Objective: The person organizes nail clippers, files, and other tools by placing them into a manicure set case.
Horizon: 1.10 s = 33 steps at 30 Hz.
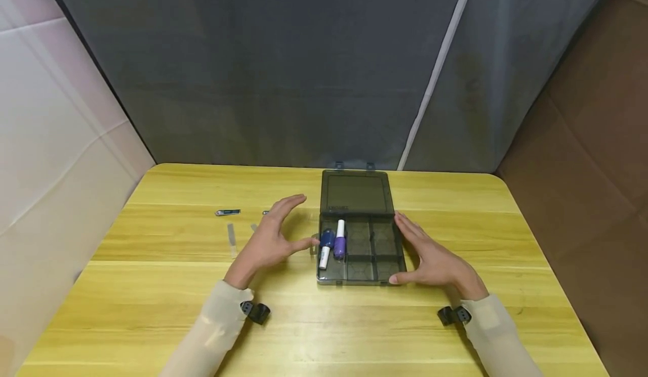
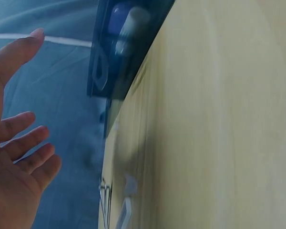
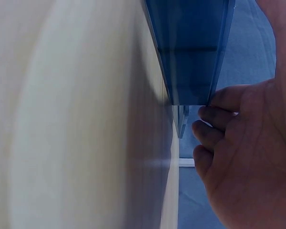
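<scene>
A dark translucent compartment box (image 1: pixel 358 236) stands on the table with its lid (image 1: pixel 356 191) hinged back. Its left compartment holds a blue bottle with a white cap (image 1: pixel 326 247) and a purple bottle with a white cap (image 1: pixel 340 241), both resembling nail polish. My left hand (image 1: pixel 270 242) is beside the box's left side, fingers spread and nothing held; its thumb tip is close to the edge, and contact is unclear. Against the box's right side, my right hand (image 1: pixel 430 256) rests its fingers, the thumb at the front right corner. The right wrist view shows fingertips (image 3: pixel 219 98) by the box's end.
Left of the box lie a nail clipper (image 1: pixel 228 212) and a thin grey strip (image 1: pixel 231 234). Other small items behind my left hand are partly hidden. A dark curtain (image 1: pixel 283 84) hangs behind the wooden table (image 1: pixel 167 287).
</scene>
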Each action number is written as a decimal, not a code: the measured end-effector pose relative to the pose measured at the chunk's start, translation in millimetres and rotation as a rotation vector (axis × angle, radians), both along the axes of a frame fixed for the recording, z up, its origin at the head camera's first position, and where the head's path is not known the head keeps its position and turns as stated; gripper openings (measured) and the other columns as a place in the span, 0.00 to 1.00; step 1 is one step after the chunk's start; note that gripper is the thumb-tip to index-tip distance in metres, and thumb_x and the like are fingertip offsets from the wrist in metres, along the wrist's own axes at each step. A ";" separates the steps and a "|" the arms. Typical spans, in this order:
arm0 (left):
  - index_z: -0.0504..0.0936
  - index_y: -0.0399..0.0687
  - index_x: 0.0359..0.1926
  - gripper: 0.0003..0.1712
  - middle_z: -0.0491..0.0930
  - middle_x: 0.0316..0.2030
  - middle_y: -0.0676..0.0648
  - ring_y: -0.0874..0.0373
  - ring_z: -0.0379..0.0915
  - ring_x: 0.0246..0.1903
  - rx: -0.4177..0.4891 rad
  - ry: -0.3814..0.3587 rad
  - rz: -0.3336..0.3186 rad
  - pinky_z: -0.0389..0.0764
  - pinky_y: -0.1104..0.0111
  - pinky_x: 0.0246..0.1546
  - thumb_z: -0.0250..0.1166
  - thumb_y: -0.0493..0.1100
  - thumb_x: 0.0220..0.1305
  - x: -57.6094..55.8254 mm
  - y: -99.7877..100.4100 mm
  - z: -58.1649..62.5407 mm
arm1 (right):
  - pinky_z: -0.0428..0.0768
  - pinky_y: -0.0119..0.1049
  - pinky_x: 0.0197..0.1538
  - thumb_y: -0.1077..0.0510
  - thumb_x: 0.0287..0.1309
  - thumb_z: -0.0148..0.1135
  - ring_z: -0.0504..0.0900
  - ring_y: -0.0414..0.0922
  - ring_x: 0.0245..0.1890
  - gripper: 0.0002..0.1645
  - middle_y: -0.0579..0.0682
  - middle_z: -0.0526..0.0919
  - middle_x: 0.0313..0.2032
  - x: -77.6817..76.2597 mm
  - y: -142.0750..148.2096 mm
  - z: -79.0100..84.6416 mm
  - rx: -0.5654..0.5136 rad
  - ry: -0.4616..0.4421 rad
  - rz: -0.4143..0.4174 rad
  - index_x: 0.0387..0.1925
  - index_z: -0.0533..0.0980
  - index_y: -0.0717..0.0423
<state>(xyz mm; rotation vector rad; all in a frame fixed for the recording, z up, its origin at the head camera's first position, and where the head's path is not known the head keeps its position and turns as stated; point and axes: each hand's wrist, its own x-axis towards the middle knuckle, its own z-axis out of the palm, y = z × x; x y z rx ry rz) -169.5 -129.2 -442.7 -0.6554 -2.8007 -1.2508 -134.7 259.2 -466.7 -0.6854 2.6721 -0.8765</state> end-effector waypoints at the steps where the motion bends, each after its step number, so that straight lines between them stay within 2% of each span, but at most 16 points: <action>1: 0.61 0.57 0.78 0.57 0.59 0.78 0.49 0.45 0.56 0.77 -0.001 0.005 0.008 0.64 0.43 0.73 0.78 0.65 0.53 -0.6 -2.2 0.4 | 0.60 0.68 0.74 0.26 0.45 0.75 0.42 0.60 0.82 0.80 0.50 0.34 0.83 -0.1 0.1 -0.3 0.000 0.000 -0.001 0.83 0.36 0.48; 8: 0.60 0.56 0.79 0.57 0.59 0.78 0.46 0.43 0.53 0.78 0.005 0.048 0.061 0.62 0.40 0.73 0.79 0.62 0.54 -3.3 -19.0 3.5 | 0.60 0.68 0.74 0.27 0.46 0.76 0.42 0.60 0.82 0.80 0.49 0.34 0.83 0.6 -0.5 0.8 -0.011 -0.006 -0.001 0.83 0.36 0.49; 15: 0.59 0.57 0.79 0.57 0.55 0.79 0.44 0.40 0.48 0.79 0.013 0.042 0.133 0.59 0.34 0.72 0.79 0.59 0.54 -5.4 -34.0 4.5 | 0.59 0.68 0.74 0.27 0.46 0.76 0.42 0.60 0.82 0.80 0.49 0.34 0.83 1.0 -0.2 1.2 -0.016 -0.009 -0.003 0.83 0.36 0.49; 28: 0.59 0.48 0.79 0.55 0.55 0.79 0.38 0.34 0.49 0.78 0.025 0.083 0.197 0.60 0.33 0.70 0.78 0.53 0.58 -9.5 -66.3 5.6 | 0.59 0.68 0.74 0.28 0.47 0.76 0.42 0.61 0.82 0.79 0.50 0.35 0.83 1.1 -0.3 -0.1 -0.032 -0.002 0.012 0.83 0.37 0.50; 33: 0.59 0.46 0.79 0.52 0.56 0.78 0.36 0.32 0.50 0.77 0.001 0.093 0.222 0.61 0.32 0.69 0.76 0.52 0.60 -14.7 -82.2 5.2 | 0.59 0.68 0.74 0.28 0.46 0.77 0.42 0.60 0.82 0.80 0.49 0.35 0.83 0.7 -0.1 -1.6 -0.038 -0.011 0.006 0.83 0.36 0.49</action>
